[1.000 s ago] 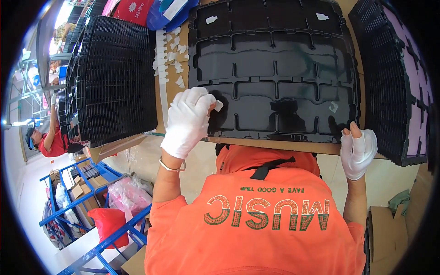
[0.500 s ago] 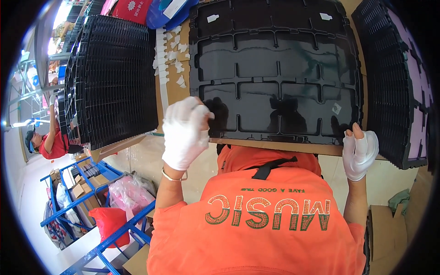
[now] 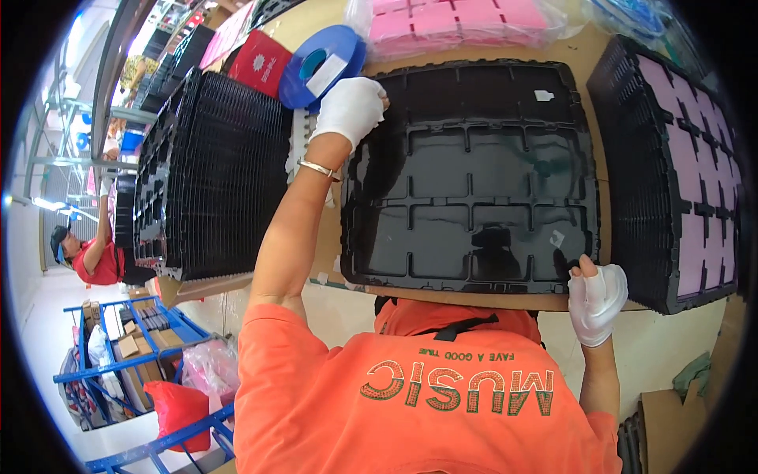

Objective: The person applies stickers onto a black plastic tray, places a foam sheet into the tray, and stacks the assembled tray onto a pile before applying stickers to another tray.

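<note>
A wide black plastic tray (image 3: 442,186), glossy and divided by raised ribs, lies in front of me. My left hand (image 3: 351,110), in a white glove with bare fingertips, is at its far left corner with the fingers closed; what they hold, if anything, is hidden. My right hand (image 3: 598,304), gloved the same way, grips the near right corner with curled fingers. A small white label (image 3: 544,95) sits on the tray's far right part. Close to my right fingers, a small clear sticker (image 3: 557,238) shows on the tray.
A tall stack of black trays (image 3: 217,170) stands at left, and trays with pink inserts (image 3: 671,174) at right. Beyond are a blue reel (image 3: 324,63), a red box (image 3: 260,67) and pink sheets in plastic (image 3: 458,20). At far left, another person (image 3: 99,257) reaches up.
My left hand has moved from the tray's near left side to its far left corner. My right hand stays at the near right corner. The view has shifted, showing more beyond the tray.
</note>
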Action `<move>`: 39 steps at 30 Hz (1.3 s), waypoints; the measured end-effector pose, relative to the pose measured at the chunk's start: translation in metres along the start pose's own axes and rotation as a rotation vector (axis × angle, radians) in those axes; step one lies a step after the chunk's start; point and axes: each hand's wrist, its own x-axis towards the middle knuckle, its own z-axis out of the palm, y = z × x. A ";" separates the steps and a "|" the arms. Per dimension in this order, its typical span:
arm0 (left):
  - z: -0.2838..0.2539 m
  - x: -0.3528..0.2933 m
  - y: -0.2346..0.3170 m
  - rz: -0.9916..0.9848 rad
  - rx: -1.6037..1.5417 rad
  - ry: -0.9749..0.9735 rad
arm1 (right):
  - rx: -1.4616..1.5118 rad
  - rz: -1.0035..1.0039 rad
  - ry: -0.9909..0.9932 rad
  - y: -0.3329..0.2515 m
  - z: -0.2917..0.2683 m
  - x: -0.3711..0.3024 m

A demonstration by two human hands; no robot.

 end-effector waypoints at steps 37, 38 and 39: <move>-0.052 -0.203 0.031 -0.634 -0.891 -0.176 | 0.013 0.022 0.019 0.002 0.009 0.001; -0.052 -0.209 0.033 -0.639 -0.895 -0.176 | 0.011 0.030 0.011 0.004 0.008 -0.001; -0.053 -0.213 0.037 -0.652 -0.912 -0.141 | 0.007 0.037 0.005 0.004 0.007 -0.003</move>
